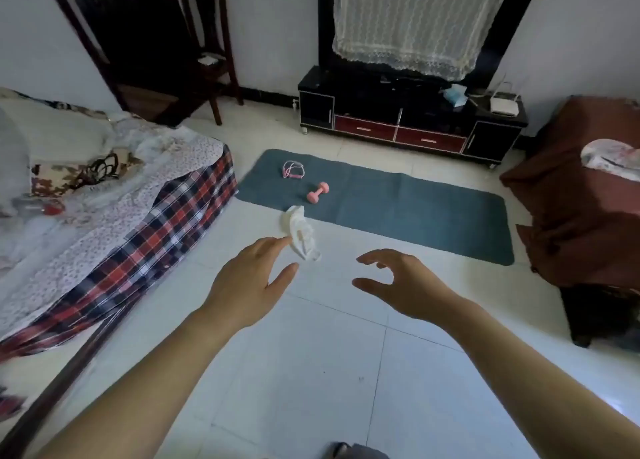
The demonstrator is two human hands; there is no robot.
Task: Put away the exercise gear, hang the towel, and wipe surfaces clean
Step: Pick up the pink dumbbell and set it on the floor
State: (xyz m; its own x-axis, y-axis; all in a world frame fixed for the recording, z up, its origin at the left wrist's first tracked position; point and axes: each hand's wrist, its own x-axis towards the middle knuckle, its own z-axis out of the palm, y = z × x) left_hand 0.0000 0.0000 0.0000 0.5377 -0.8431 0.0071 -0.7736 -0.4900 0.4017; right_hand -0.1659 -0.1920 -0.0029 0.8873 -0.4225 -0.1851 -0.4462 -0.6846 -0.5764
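Head view, near to far.

Both forearms bare, reaching forward over the floor (311,372), white tile.

Left hand (249,282): palm down, fingers nearly straight, thumb spread. Holds nothing. Index tip lies at the towel's edge in this view; cannot tell if it touches.

Right hand (405,285): fingers loosely curved, thumb well apart from them. Holds nothing.

Towel (299,232): white, crumpled, on the floor just beyond my left fingertips. Its far end reaches the near edge of the mat (415,213).

Mat: blue-grey, flat on the floor, long side across the view. On its left part: pink dumbbell (317,192), lying on its side; farther back, pink rope (293,169), coiled. The two lie near each other, not touching.

Left: bed (114,223), plaid and floral covers hanging over the edge.

Right: furniture under a brown cover (585,202).

Far wall: black cabinet (317,107) behind the mat. Two red drawers (398,133), both closed; contents not visible. Doors at each end closed. Open shelf above the drawers too dark to read. On top, right end: white router (504,105); a pale blue item beside it, not identifiable. Lace cloth (415,19) hangs above the cabinet.

Far left: dark wooden chair (211,60), something pale on the seat.
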